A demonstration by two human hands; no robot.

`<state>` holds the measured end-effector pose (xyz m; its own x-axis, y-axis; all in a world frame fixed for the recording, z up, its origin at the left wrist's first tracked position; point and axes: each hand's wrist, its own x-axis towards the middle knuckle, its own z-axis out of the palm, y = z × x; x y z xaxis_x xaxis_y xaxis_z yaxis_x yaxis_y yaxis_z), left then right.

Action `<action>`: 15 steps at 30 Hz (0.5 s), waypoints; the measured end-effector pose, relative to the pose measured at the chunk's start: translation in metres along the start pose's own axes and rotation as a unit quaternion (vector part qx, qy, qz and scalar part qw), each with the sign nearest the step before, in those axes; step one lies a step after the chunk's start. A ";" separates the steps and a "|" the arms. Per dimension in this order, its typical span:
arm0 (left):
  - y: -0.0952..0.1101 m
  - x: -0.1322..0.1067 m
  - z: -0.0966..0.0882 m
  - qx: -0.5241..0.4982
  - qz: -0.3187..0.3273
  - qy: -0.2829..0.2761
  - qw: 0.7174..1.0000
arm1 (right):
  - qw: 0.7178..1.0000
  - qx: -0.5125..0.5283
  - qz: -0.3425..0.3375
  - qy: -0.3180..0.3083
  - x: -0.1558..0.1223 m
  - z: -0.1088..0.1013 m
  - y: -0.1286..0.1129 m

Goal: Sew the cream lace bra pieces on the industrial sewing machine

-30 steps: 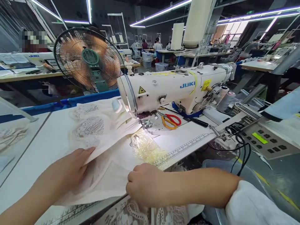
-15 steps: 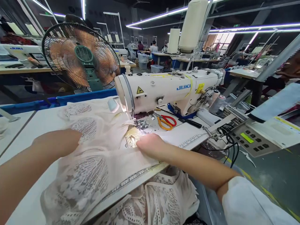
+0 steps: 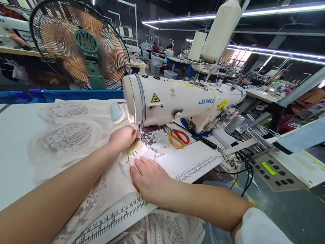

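The off-white lace garment (image 3: 72,134) is spread over the sewing machine's bed and runs in under the needle area. Close beside the needle, my left hand (image 3: 122,137) has its fingers bent together on the cloth. My right hand (image 3: 149,178) is nearer the front edge, with curled fingers closed on the garment's edge; its fingertips are partly hidden. Between both hands lies a shiny yellowish plate (image 3: 134,149), partly covered by cloth. The white JUKI sewing machine (image 3: 162,101) stands just behind, its needle largely hidden.
Orange-and-red-handled scissors (image 3: 177,138) lie right of the needle, near a black-handled tool (image 3: 208,142). A printed ruler (image 3: 119,217) runs along the front edge, with more lace cloth (image 3: 167,228) below. A large fan (image 3: 86,44) stands behind left, a control panel (image 3: 274,171) at right.
My left hand has moved right, from the lace at the left to beside the needle. My right hand has come back toward the front edge. The view has shifted too.
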<state>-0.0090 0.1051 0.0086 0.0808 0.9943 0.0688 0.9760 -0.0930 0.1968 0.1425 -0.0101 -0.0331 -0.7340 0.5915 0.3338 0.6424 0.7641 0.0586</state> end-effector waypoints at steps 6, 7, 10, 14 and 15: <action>-0.005 -0.005 -0.025 0.055 -0.012 0.008 0.998 | 0.989 0.049 -0.130 -0.060 0.028 -0.004 0.034; -0.005 -0.013 -0.029 0.061 0.009 0.006 0.998 | 0.988 0.055 -0.134 -0.061 0.030 -0.005 0.037; -0.007 -0.039 -0.029 0.056 0.107 -0.040 0.992 | 0.985 0.078 -0.137 -0.064 0.035 -0.006 0.043; -0.019 -0.066 -0.008 -0.038 0.244 -0.083 0.965 | 0.979 0.092 -0.143 -0.112 0.038 -0.010 0.046; -0.022 -0.069 -0.002 -0.055 0.254 -0.073 0.963 | 0.979 0.091 -0.142 -0.114 0.037 -0.011 0.046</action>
<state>-0.0370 0.0386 0.0016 0.5770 0.8155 0.0460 0.7767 -0.5652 0.2781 0.1476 0.0444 -0.0077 -0.9210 0.3744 0.1078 0.3701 0.9272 -0.0579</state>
